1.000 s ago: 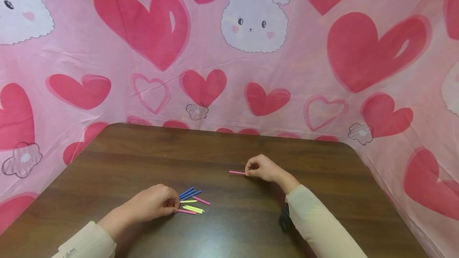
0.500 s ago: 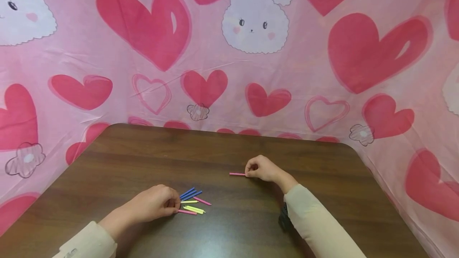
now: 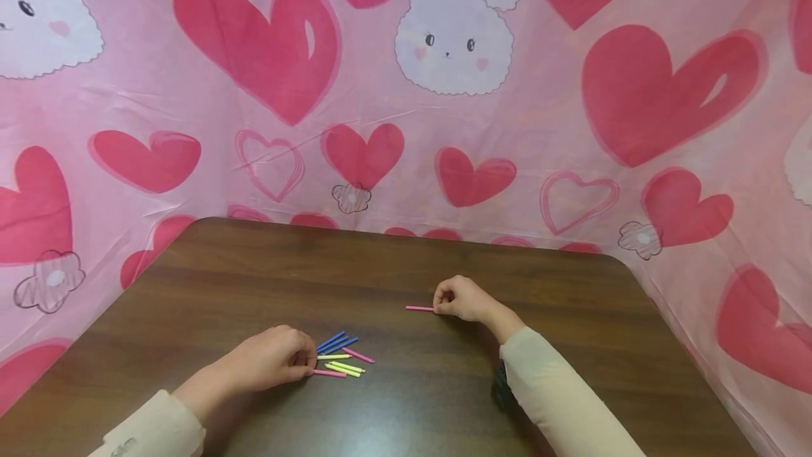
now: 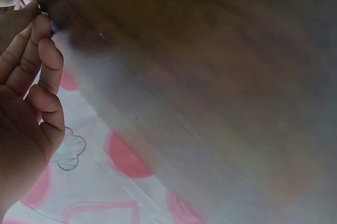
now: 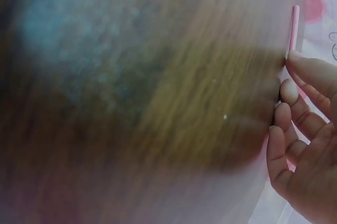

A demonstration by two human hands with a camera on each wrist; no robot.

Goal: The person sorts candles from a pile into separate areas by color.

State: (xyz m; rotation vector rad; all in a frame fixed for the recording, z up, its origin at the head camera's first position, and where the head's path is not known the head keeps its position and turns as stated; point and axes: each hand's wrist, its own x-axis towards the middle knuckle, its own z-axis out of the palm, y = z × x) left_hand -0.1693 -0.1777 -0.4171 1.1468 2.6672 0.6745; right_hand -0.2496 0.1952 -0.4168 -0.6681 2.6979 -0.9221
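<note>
In the head view, my left hand (image 3: 273,358) rests at the left side of a small group of thin coloured sticks. Its thumb and fingers pinch the left end of a pink stick (image 3: 331,374). Beside it lie yellow sticks (image 3: 347,367), another pink stick (image 3: 358,355) and blue sticks (image 3: 339,342), some partly behind the fingers. Farther back and to the right, my right hand (image 3: 468,298) pinches one end of a separate pink stick (image 3: 419,309), which points left, low over the table. The right wrist view shows this pink stick (image 5: 295,27) jutting past the thumb and forefinger.
A dark brown wooden table (image 3: 254,266) with rounded far corners carries everything. Behind and on both sides hangs a pink cloth (image 3: 285,154) printed with hearts and rabbits, close to the table's edges. A dark band (image 3: 501,386) sits under the right sleeve (image 3: 558,386).
The free end of the right hand's pink stick has dipped slightly and now lies nearly level. Both hands stay almost where they were; the head view has shifted a little.
</note>
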